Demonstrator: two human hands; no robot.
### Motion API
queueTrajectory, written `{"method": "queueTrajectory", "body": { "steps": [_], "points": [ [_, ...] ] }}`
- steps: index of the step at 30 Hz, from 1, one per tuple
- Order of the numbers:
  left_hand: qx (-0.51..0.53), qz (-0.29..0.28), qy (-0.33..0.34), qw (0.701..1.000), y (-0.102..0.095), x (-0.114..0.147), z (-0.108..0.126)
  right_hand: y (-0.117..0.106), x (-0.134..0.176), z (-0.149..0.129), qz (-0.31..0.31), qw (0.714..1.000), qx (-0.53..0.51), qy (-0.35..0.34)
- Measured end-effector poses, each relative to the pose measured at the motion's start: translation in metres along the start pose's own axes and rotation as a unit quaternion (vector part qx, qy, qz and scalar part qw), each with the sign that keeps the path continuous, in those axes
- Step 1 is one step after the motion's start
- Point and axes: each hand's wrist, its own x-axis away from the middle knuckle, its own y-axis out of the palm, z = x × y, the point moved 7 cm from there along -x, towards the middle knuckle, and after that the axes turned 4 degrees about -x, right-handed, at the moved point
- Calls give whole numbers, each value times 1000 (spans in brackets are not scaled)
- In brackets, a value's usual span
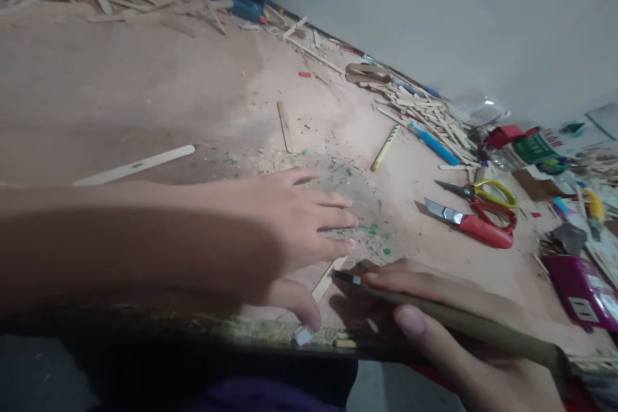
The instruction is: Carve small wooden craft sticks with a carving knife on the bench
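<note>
My left hand (299, 225) lies over the table with its fingers stretched out and spread. Between its index-side fingertips and thumb is a short flat wooden stick (322, 286), partly covered by the hand. From the right, my right hand (449, 315) grips a craft knife (434, 310) with a long olive-brown handle. The knife's dark tip meets the edge of the wooden stick, though whether it has cut in I cannot tell. A small whitish piece (304, 336) sits at the table edge below my left thumb.
Red-handled utility knife (483, 230) and yellow-and-red scissors (492, 196) lie to the right, with a purple box (582, 290) beyond. A yellow pencil (385, 148), popsicle stick (140, 164) and short stick (284, 127) lie farther back. Piles of wooden sticks (429, 112) line the wall.
</note>
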Motion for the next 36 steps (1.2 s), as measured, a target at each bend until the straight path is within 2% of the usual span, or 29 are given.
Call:
{"method": "queueTrajectory", "body": {
  "steps": [2,5,8,10,15,19,22,25,29,36],
  "points": [
    [6,5,6,1000,-2,1,0,1,2,2,10,998,-39,45],
    [16,16,17,1000,-7,1,0,3,7,4,61,986,-85,126],
    [26,-6,9,1000,-12,1,0,6,13,3,111,974,-114,161],
    [17,-14,8,1000,-18,-1,2,9,15,3,117,970,-131,166],
    [-13,8,4,1000,-39,-7,12,6,16,9,159,958,-165,174],
    [-28,-1,15,999,-37,-7,22,-2,16,10,208,952,-158,159],
    [-25,1,22,999,-32,-3,20,-5,17,12,222,950,-156,153],
    [-22,8,24,999,-31,1,11,-5,18,13,220,952,-154,148],
    [-57,10,67,996,-32,3,9,-4,18,12,207,958,-145,138],
    [-155,83,87,980,-29,-1,6,-3,16,11,184,963,-141,137]
  ]
}}
